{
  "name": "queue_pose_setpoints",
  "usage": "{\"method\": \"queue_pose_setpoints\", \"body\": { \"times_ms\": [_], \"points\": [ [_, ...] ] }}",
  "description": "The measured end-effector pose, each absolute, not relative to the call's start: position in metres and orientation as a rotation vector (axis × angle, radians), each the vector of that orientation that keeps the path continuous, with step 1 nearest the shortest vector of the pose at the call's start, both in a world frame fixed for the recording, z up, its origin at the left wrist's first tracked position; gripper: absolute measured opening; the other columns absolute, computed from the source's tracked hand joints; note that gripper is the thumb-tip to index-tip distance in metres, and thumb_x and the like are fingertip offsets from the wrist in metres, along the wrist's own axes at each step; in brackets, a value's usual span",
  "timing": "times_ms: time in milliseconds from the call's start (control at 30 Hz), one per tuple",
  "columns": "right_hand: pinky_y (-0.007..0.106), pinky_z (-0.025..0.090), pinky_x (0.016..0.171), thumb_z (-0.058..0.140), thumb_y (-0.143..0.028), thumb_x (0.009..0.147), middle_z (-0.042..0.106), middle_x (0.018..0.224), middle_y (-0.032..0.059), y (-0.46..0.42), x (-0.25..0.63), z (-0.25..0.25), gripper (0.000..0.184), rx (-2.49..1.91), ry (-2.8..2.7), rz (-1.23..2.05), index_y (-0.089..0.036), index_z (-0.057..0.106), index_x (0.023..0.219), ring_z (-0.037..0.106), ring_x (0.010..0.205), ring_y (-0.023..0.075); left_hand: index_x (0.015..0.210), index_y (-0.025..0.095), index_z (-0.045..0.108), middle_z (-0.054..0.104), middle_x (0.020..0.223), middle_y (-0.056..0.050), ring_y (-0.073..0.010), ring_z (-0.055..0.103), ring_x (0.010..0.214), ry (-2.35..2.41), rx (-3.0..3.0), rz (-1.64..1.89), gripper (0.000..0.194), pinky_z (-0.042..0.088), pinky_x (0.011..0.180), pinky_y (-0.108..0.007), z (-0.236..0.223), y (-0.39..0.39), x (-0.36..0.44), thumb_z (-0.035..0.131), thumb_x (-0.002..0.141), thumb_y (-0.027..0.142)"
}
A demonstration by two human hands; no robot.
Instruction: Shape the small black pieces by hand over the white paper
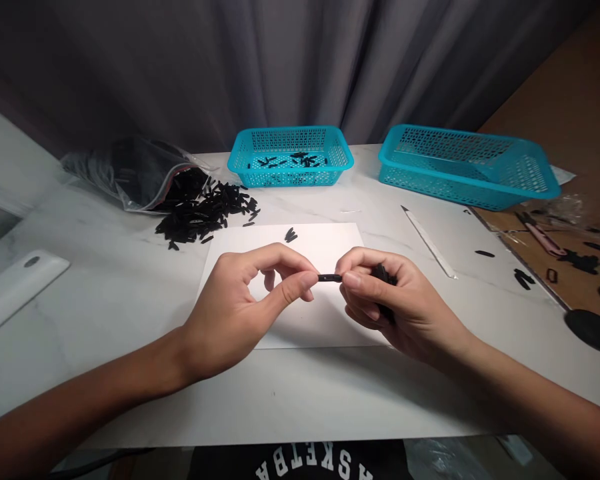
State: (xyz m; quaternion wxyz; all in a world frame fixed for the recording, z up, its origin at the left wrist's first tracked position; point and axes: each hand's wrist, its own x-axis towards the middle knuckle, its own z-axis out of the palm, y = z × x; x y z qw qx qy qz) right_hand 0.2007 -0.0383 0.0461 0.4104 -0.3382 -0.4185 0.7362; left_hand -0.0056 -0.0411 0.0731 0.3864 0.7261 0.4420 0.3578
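Note:
A small, narrow black piece (329,278) is pinched at both ends, level above a white sheet of paper (300,333). Thumb and fingertips of my left hand (253,293) close on its left end. My right hand (395,290) grips the other end between thumb and forefinger. More black pieces (384,275) are tucked in the curled fingers of that hand; what exactly they are is hard to make out. A few similar black pieces (291,235) lie together on the paper beyond my hands.
At the left, a clear zip bag (130,175) spills a heap of black pieces (195,210). A blue basket (290,179) with some pieces stands behind, another blue basket (430,187) to its right. A white craft knife (429,241), pink-handled cutters (543,233) and black scraps (524,279) lie right.

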Motion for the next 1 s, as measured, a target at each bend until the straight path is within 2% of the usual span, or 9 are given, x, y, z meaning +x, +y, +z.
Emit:
{"method": "queue_pose_setpoints", "body": {
  "times_ms": [233,600,800,1000],
  "points": [
    [0.019,0.019,0.039,0.078,-0.030,0.082,0.043,0.049,-0.0070,-0.0382,0.2001,0.0468,0.018,-0.882,-1.065,1.843,-0.016,0.067,0.078,0.027,0.043,0.0039,0.079,0.021,0.069,0.070,0.074,0.005,-0.0110,0.062,0.073,1.152,1.849,0.882,0.019,0.044,0.070,-0.023,0.0727,-0.0408,-0.0045,0.061,0.095,0.027],
    [0.018,0.020,0.040,0.075,-0.031,0.085,0.042,0.050,-0.0065,-0.0382,0.2023,0.0447,0.016,-0.888,-1.083,1.858,-0.015,0.070,0.081,0.030,0.044,0.0042,0.077,0.023,0.069,0.070,0.074,0.008,-0.0083,0.061,0.073,1.147,1.838,0.860,0.021,0.043,0.069,-0.021,0.0747,-0.0427,-0.0052,0.060,0.096,0.028],
    [0.019,0.019,0.040,0.078,-0.024,0.083,0.041,0.050,-0.0074,-0.0386,0.2025,0.0447,0.009,-0.881,-1.093,1.836,-0.017,0.073,0.083,0.030,0.044,0.0034,0.087,0.024,0.071,0.071,0.076,0.007,-0.0084,0.064,0.076,1.123,1.795,0.927,0.009,0.045,0.072,-0.022,0.0719,-0.0421,-0.0046,0.064,0.094,0.026],
    [0.019,0.018,0.040,0.079,-0.023,0.082,0.040,0.049,-0.0080,-0.0376,0.2023,0.0443,0.007,-0.851,-1.092,1.840,-0.019,0.074,0.084,0.031,0.043,0.0033,0.089,0.024,0.072,0.072,0.073,0.007,-0.0079,0.066,0.074,1.082,1.672,0.948,0.006,0.047,0.068,-0.020,0.0738,-0.0433,-0.0043,0.067,0.092,0.026]
  ]
}}
